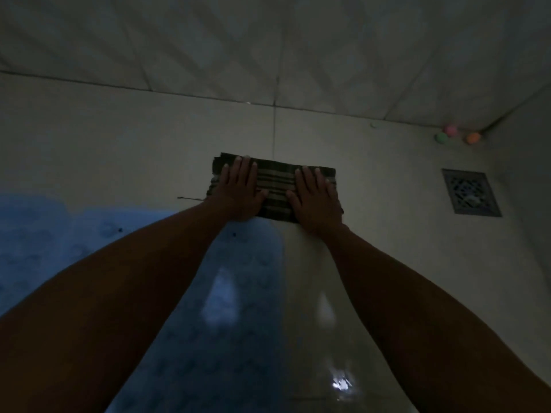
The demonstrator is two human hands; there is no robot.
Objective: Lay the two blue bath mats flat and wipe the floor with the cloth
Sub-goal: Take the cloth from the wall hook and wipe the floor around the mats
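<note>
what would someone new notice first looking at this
First, both hands, the left hand and right hand, pressing flat side by side on a folded plaid cloth on the pale tiled floor at mid-frame. Next, the blue bath mat spreading under the arms at lower left. Then a square floor drain at right, with three small coloured balls in the far right corner.

Woven plaid cloth (pixel 275 189) with matt, frayed edge, glossy wet-looking tiled floor (pixel 372 248) reflecting light, textured blue bath mat (pixel 238 293) with sheen, perforated metal floor drain (pixel 471 192), smooth wall tiles (pixel 208 55)
</note>
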